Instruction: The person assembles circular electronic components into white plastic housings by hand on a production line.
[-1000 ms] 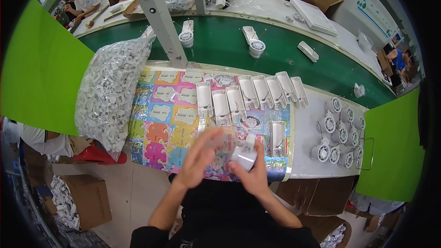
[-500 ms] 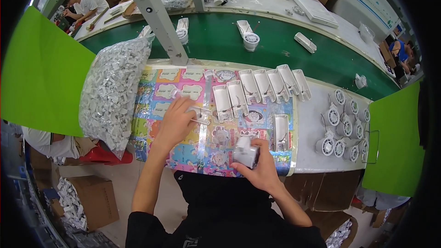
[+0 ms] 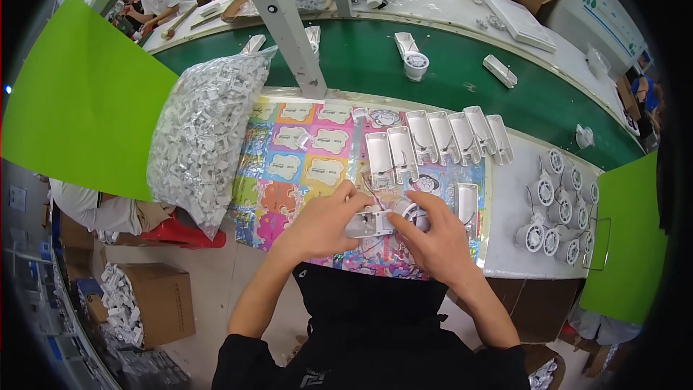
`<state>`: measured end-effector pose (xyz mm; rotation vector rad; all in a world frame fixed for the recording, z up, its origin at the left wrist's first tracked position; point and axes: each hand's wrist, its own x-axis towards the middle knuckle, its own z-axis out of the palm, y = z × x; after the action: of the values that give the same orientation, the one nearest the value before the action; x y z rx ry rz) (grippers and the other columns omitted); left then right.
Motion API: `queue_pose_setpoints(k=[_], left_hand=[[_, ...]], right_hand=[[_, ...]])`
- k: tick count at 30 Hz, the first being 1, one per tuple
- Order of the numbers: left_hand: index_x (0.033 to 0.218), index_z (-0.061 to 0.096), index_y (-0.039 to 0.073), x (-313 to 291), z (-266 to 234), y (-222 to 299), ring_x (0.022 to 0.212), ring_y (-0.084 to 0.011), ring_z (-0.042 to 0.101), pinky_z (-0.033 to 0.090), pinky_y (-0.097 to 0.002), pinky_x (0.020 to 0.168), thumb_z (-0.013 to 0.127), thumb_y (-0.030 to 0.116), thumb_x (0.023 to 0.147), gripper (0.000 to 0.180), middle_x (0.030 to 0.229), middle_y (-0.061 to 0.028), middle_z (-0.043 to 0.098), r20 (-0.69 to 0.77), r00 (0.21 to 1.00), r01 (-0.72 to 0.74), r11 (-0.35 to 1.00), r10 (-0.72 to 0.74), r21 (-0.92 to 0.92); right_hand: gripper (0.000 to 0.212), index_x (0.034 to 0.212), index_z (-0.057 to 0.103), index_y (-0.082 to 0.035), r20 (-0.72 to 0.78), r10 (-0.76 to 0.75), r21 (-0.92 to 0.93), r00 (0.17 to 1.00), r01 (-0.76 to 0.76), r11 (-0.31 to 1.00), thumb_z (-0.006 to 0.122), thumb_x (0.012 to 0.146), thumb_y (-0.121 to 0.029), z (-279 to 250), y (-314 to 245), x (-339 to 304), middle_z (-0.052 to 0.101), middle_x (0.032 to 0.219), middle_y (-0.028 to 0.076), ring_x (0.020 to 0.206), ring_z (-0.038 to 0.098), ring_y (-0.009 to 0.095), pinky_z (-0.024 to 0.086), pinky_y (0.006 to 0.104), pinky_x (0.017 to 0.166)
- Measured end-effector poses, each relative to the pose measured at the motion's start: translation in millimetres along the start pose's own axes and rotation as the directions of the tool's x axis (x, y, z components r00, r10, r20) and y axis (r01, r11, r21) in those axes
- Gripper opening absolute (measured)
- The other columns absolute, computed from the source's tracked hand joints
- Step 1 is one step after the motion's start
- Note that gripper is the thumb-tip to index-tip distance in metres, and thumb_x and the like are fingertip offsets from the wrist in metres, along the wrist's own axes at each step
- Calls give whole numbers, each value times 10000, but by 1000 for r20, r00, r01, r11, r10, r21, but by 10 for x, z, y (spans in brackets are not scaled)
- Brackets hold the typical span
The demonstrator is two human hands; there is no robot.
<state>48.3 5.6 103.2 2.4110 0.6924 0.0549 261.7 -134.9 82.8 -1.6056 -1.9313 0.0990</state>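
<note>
Close in front of me, above the patterned mat [image 3: 281, 198], both hands meet around one white assembly. My left hand [image 3: 325, 222] is closed on a white oblong plastic housing [image 3: 366, 225]. My right hand [image 3: 442, 240] grips a white round lamp head [image 3: 413, 215], its thumb resting near where the two parts meet. A thin wire [image 3: 372, 186] rises by the left fingertips. Whether the parts are joined is hidden by the fingers. Just beyond, white oblong trays [image 3: 377, 153] with small wires stand in a slanted row. Another such tray [image 3: 467, 206] lies right of my right hand.
Several round lamp heads [image 3: 534, 237] are grouped at the right of the table. A bulging clear bag of small white parts [image 3: 206, 126] stands left, against a green panel [image 3: 79, 101]. Behind a grey post [image 3: 289, 29], a green conveyor belt [image 3: 354, 58] carries more lamp parts.
My left hand has come from the mat's left side to the middle, taking the oblong housing. My right hand has turned the lamp head toward it. The view has shifted slightly left.
</note>
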Motion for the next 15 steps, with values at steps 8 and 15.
queue_pose_setpoints(k=[8,15], left_hand=[[1282,605,67,-19,43,58,1048,-418,676,538,-484,886,826,280,773,594,1125,-204,716,-30,999,-32,998,30,-56],[1218,668,34,-28,80,205,995,-380,712,551,-445,849,809,330,849,494,1101,-192,736,-140,990,18,998,-27,-63]], right_hand=[[425,1241,673,-227,43,-146,-229,988,152,961,682,826,-134,-94,-84,16,591,1381,138,1222,599,333,553,409,904],[410,1208,700,-218,10,-126,-278,992,124,953,711,806,-144,-96,-142,-23,584,1374,137,1222,587,357,549,431,921]])
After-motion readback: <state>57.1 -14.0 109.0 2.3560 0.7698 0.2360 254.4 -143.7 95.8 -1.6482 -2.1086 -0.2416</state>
